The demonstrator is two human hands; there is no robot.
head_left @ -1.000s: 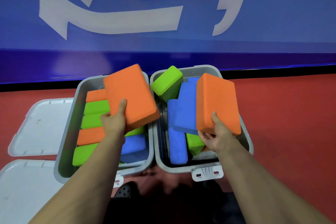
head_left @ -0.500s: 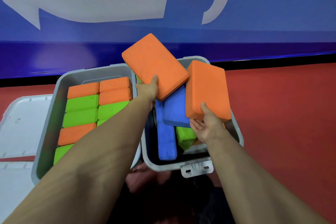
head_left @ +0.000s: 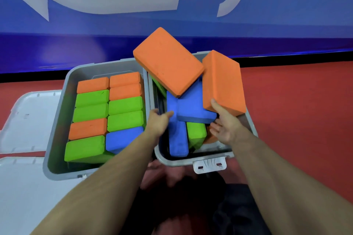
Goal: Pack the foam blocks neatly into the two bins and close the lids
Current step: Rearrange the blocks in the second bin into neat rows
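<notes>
Two grey bins stand side by side on the red floor. The left bin (head_left: 55, 129) holds neat rows of orange, green and blue foam blocks. In the right bin (head_left: 210, 158) blue and green blocks lie jumbled. A large orange block (head_left: 168, 61) rests tilted over the right bin's far left corner, free of my hands. My left hand (head_left: 159, 122) reaches in below it, fingers relaxed, fingertips at a long blue block (head_left: 177, 139). My right hand (head_left: 225, 126) grips a second orange block (head_left: 223, 82) by its near end, thumb on top, above the bin's right side.
Two white lids (head_left: 28, 120) lie open on the floor left of the left bin. A white latch (head_left: 209, 164) hangs at the right bin's front. A blue wall with white markings rises just behind the bins. Red floor stretches to the right.
My left hand has let go of the orange block it carried over from the left bin and dropped toward the blue blocks. The right hand's orange block has barely moved.
</notes>
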